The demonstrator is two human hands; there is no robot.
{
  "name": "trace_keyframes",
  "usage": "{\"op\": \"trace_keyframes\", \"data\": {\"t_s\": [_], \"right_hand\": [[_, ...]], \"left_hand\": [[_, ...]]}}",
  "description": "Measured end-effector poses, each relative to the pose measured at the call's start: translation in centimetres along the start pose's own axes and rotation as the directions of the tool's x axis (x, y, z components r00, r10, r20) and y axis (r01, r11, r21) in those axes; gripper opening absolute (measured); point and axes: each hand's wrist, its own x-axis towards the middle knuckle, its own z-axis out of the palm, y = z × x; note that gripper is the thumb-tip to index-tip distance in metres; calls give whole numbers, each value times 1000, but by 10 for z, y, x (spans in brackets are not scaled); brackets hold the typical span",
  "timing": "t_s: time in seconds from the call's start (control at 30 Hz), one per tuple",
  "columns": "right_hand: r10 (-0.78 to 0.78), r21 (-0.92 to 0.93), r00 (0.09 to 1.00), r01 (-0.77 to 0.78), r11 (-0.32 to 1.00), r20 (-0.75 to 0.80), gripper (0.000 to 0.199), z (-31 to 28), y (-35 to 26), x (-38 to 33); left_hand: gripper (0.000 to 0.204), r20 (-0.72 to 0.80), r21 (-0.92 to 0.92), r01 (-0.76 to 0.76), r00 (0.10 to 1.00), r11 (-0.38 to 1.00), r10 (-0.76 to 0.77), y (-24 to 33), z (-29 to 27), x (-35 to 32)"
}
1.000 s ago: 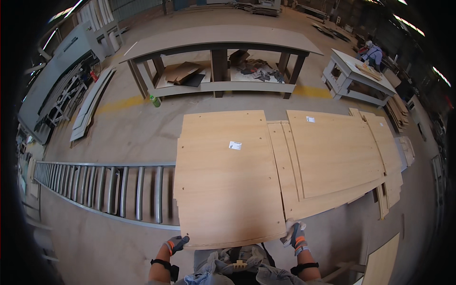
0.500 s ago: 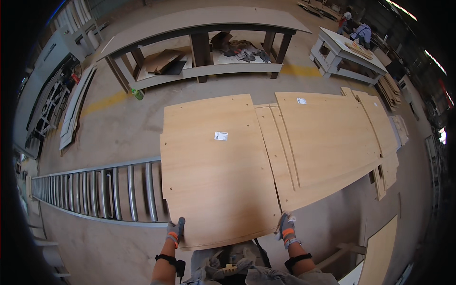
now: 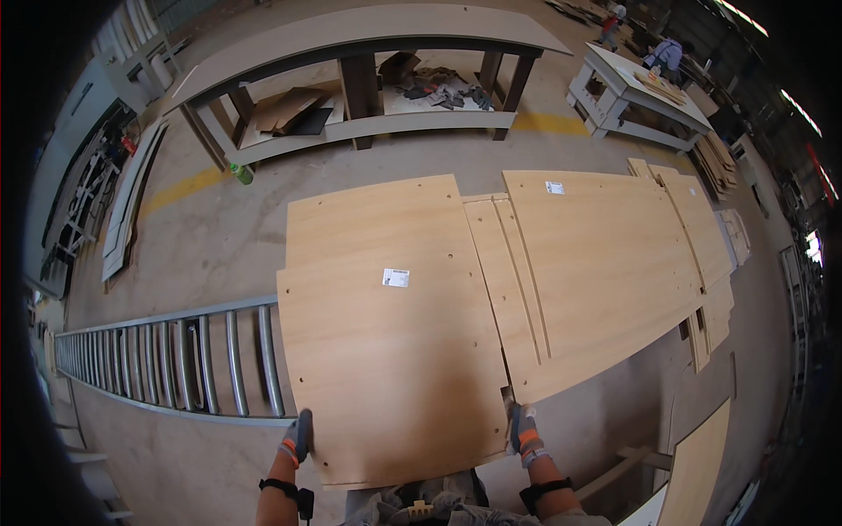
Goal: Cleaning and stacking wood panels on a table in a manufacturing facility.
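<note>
In front of me lies a light plywood panel with small drilled holes and a white label. My left hand, in a grey and orange glove, is closed on its left edge near the front corner. On the opposite edge, my right hand, gloved alike, is closed at the near right corner. Both hands' undersides are hidden. The panel's near edge reaches my waist. To its right lie a narrow grooved board and a second wide labelled panel, on top of other boards.
A metal roller conveyor runs off to the left from under the panel. Beyond stands a long workbench with scraps beneath; a green bottle is by its leg. A white table and two people are far right. Another board stands near right.
The near panel has slid toward me and slightly left, with both hands on its edges. A wider gap shows between its right side and the neighbouring boards, near my right hand.
</note>
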Motion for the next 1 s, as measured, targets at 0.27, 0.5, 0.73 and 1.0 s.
{"op": "trace_keyframes", "data": {"t_s": [0.27, 0.5, 0.73, 1.0], "right_hand": [[53, -142, 980, -81, 987, -190, 55, 16, -40, -26], [-236, -129, 970, 241, 962, 53, 44, -8, 1, 7], [30, -162, 966, -73, 984, -257, 55, 21, -71, -21], [-99, 25, 854, 129, 991, -512, 54, 24, -43, -53]], "left_hand": [[72, -480, 359, 52, 867, 932, 136, -4, 20, 27], [81, -465, 352, 58, 877, 934, 121, -2, 38, 8], [69, -594, 330, -66, 761, 941, 262, -26, 28, -6], [61, -622, 374, -239, 652, 896, 434, 9, 42, -42]]}}
